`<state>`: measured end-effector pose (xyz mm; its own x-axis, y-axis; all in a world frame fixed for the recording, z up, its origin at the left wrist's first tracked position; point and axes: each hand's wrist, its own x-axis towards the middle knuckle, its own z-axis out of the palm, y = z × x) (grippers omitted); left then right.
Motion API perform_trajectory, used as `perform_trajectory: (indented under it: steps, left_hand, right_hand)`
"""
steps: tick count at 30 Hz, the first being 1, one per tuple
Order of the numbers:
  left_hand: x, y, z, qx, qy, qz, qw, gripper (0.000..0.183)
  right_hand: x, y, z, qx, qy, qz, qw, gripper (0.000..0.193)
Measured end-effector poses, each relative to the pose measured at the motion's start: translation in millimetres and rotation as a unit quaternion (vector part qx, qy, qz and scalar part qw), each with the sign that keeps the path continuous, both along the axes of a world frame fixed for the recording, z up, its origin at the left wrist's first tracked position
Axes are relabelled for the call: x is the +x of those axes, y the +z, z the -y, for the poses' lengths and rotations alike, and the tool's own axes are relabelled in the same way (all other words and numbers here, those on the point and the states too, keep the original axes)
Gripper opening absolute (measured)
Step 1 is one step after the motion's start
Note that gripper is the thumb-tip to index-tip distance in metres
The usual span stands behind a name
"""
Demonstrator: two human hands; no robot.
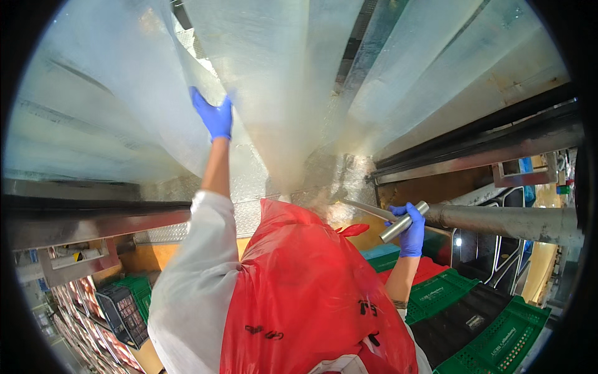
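Observation:
My left hand (213, 118), in a blue glove, reaches up and forward against a hanging clear plastic curtain strip (146, 68). Its thumb and fingers are spread, and nothing is seen in its grasp. Beside the gap at that hand hangs another cloudy strip (268, 81). At my right side, my right hand (411, 232), also gloved in blue, is wrapped round a short metal crossbar handle (405, 222). A thin metal rod (367, 208) runs from the handle forward and left toward the floor. What its far end meets is blurred.
Metal plate flooring (246, 168) shows through the curtain gap. Dark-edged door frames stand at left (93, 215) and right (479, 146). Green and black crates (448, 311) are stacked close behind my right arm. More crates (124, 308) stand at lower left. A red apron (305, 287) covers my front.

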<state>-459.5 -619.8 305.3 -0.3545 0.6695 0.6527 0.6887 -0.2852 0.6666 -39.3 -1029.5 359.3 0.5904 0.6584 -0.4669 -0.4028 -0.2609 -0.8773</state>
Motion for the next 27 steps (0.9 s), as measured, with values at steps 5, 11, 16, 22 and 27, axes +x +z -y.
perform_trajectory:
  steps: [5,11,16,22,27]
  left_hand:
    - [-45.1,26.2,-76.3,-0.116,0.02,0.165,0.979,0.058]
    - [-37.3,63.1,-86.0,0.01,-0.048,0.095,0.994,0.042]
    - [-38.2,72.9,-125.0,-0.057,0.075,-0.015,0.995,0.033]
    - [-17.4,-11.6,-136.0,-0.06,-0.328,0.011,0.943,0.028]
    - [-49.1,57.7,-164.7,-0.232,-0.113,-0.328,0.909,0.044]
  right_hand:
    - [3.5,-2.3,17.0,0.002,-0.056,-0.01,0.998,0.037]
    - [6.3,-11.4,56.3,0.034,-0.057,-0.013,0.998,0.043]
    - [5.7,-4.4,65.5,0.051,-0.077,-0.02,0.996,0.041]
    - [-3.2,-5.3,52.6,0.039,-0.088,-0.016,0.995,0.043]
    - [-9.7,-4.5,45.7,0.019,-0.064,0.009,0.998,0.044]
